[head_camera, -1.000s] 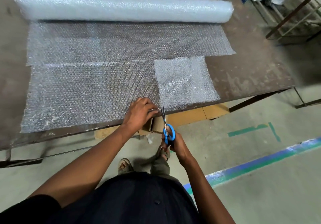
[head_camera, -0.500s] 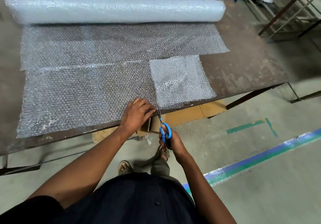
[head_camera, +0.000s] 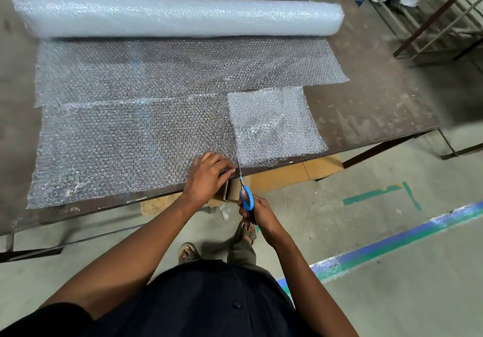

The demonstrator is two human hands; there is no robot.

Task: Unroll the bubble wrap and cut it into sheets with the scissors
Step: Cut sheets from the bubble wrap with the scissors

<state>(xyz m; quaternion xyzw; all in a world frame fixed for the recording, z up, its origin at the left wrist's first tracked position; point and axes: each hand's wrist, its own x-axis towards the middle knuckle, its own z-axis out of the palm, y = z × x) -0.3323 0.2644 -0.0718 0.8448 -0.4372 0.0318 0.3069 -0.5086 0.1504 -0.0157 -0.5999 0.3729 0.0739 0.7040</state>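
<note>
Cutting has just begun at the near table edge: scissors (head_camera: 244, 190), blue-handled, sit with blade tips entering the bubble wrap (head_camera: 136, 138) at about 6 o'clock of the sheet, tips a touch further in than a second ago, when they were only lining up at the edge. Right hand (head_camera: 257, 213) grip is closed round the blue handles, fingers through the loops; blades look narrow, nearly closed, though blur makes that hard to call. Left hand (head_camera: 209, 176) presses the wrap flat just at 9 o'clock of the blades, fingers curled, knuckles up; no shift in its spot since earlier. Roll (head_camera: 177, 15) lies across the far side of the table (head_camera: 379, 106) at 12 o'clock, unrolled length running toward the person. One cut sheet (head_camera: 274, 125) lies at 3 o'clock of the cut line, touching it. Meaning: new sheet started, cut barely in, most of the run toward the roll left to do.
</note>
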